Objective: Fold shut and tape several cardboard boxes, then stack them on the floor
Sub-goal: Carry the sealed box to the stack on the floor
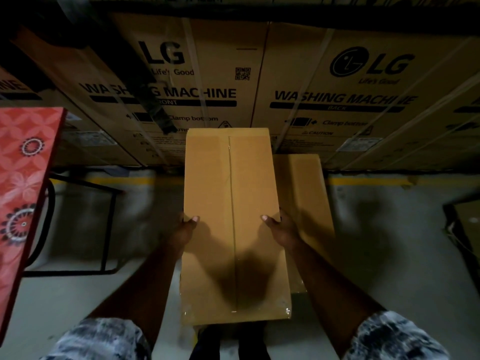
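Left large brown cardboard carton (218, 42): "LG", "Life's Good", "WASHING MACHINE", "Clamp bottom", QR code.
Right large brown cardboard carton (298, 61): "LG", "Life's Good", "WASHING MACHINE", "BACK", "Clamp bottom", "CAUTION".
Smaller print: illegible.

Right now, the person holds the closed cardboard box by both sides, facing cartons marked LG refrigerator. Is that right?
No: the head view shows the cartons marked LG washing machine. The left hand and right hand do hold the cardboard box by its sides.

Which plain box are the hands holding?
The long taped box in the middle, held by the left hand and right hand; the other plain box sits lower, untouched.
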`<state>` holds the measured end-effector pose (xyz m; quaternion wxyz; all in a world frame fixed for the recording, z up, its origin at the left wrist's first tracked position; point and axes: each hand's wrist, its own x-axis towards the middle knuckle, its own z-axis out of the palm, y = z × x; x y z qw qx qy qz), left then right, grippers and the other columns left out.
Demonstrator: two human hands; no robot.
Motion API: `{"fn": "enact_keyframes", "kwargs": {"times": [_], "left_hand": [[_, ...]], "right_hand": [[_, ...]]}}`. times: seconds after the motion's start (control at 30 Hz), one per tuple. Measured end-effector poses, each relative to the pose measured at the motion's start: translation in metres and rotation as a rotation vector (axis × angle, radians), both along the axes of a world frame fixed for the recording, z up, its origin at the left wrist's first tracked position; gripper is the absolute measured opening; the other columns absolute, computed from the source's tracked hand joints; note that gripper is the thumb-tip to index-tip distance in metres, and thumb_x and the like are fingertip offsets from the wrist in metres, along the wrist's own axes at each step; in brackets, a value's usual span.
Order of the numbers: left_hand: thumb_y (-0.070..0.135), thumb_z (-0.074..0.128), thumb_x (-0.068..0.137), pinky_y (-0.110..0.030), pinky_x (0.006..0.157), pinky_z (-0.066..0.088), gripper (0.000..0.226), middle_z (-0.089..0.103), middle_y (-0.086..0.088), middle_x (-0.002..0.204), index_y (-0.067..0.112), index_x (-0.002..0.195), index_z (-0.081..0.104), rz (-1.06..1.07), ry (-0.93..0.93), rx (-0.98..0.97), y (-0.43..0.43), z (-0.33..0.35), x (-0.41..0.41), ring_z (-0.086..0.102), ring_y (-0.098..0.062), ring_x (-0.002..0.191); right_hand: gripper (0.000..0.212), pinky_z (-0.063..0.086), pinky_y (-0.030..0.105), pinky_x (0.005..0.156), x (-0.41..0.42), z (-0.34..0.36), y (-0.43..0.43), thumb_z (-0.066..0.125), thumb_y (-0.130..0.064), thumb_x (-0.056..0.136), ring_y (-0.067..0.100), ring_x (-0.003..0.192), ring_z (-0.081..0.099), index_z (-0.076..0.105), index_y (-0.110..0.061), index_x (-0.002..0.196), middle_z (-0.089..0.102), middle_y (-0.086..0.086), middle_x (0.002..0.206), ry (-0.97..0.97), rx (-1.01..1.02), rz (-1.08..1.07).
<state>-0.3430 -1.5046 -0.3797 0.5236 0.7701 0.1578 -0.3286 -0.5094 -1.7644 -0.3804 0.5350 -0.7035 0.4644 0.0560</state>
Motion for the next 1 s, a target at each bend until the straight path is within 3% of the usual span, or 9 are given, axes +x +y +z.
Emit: {"fn": "enact_keyframes", "kwargs": {"times": [0.07,0.13,0.23,0.43,0.63,0.8,0.87,0.93,1.0], "left_hand": [[0.053,0.074,0.085,-0.053,0.117,0.033,0.087,0.045,-0.022,0.15,-0.001,0.146,0.044,-0.032,-0.049,0.02,-0.007,0.012,-0.002,0.043,-0.04,0.137],[0.032,0.07,0.094,-0.043,0.121,0.026,0.074,0.036,-0.019,0.157,-0.001,0.152,0.037,-0.064,-0.112,0.075,-0.01,0.021,-0.007,0.034,-0.037,0.145],[0.021,0.068,0.096,-0.046,0.12,0.029,0.068,0.038,-0.018,0.157,0.004,0.153,0.036,-0.115,-0.137,0.098,-0.005,0.018,-0.012,0.035,-0.036,0.145],[0.015,0.066,0.097,-0.047,0.108,0.043,0.05,0.054,-0.014,0.14,0.006,0.143,0.05,-0.127,-0.021,0.058,0.01,0.031,-0.024,0.051,-0.034,0.129],[0.039,0.067,0.09,-0.057,0.104,0.048,0.053,0.059,-0.014,0.136,0.017,0.136,0.055,-0.24,-0.004,0.01,0.046,-0.018,-0.024,0.058,-0.032,0.122],[0.0,0.056,0.099,-0.052,0.103,0.047,0.04,0.055,-0.027,0.136,-0.006,0.139,0.049,-0.271,-0.043,-0.018,0.053,0.051,-0.036,0.054,-0.044,0.124],[-0.005,0.058,0.097,-0.05,0.102,0.047,0.038,0.056,-0.028,0.133,-0.009,0.134,0.052,-0.27,-0.096,-0.014,0.06,0.062,-0.038,0.055,-0.044,0.122],[0.008,0.068,0.092,-0.052,0.101,0.05,0.04,0.062,-0.024,0.129,-0.006,0.129,0.059,-0.295,-0.127,-0.02,0.069,0.058,-0.036,0.06,-0.039,0.118],[0.047,0.074,0.079,-0.052,0.096,0.054,0.062,0.068,-0.014,0.122,0.006,0.125,0.065,-0.356,-0.144,-0.035,0.083,0.021,-0.028,0.066,-0.031,0.111]], "right_hand": [[0.125,0.038,0.047,0.115,0.0,0.011,0.004,0.057,-0.096,0.059,0.029,0.141,0.045,0.043,-0.014,0.152,0.049,0.007,0.153,0.011,0.015,-0.009],[0.093,0.037,0.042,0.116,0.003,0.038,0.013,0.068,-0.067,0.083,0.03,0.142,0.043,0.043,-0.011,0.152,0.048,0.007,0.153,0.035,0.005,-0.007],[0.065,0.035,0.032,0.106,-0.001,0.045,0.019,0.065,-0.041,0.098,0.032,0.141,0.045,0.044,-0.008,0.149,0.051,0.01,0.15,0.062,0.028,-0.033],[0.065,0.038,0.034,0.106,-0.014,0.052,0.032,0.063,-0.043,0.099,0.034,0.138,0.047,0.046,-0.004,0.147,0.052,0.014,0.149,0.137,0.051,-0.093],[0.065,0.043,0.042,0.104,-0.017,0.072,0.049,0.064,-0.043,0.096,0.039,0.132,0.051,0.047,-0.003,0.145,0.053,0.019,0.146,0.218,-0.126,-0.047],[0.078,0.032,0.047,0.115,-0.012,0.111,0.077,0.063,-0.046,0.094,0.039,0.143,0.035,0.033,-0.005,0.152,0.037,0.019,0.156,0.301,-0.394,0.133],[0.08,0.023,0.047,0.12,-0.012,0.125,0.093,0.06,-0.047,0.096,0.037,0.149,0.024,0.025,-0.008,0.156,0.026,0.015,0.162,0.298,-0.455,0.284],[0.08,0.019,0.049,0.121,-0.012,0.139,0.112,0.056,-0.048,0.098,0.034,0.152,0.016,0.02,-0.01,0.159,0.018,0.013,0.166,0.279,-0.501,0.401],[0.077,0.019,0.053,0.12,-0.012,0.151,0.132,0.055,-0.049,0.098,0.033,0.152,0.017,0.022,-0.011,0.157,0.019,0.012,0.165,0.243,-0.552,0.47]]}}
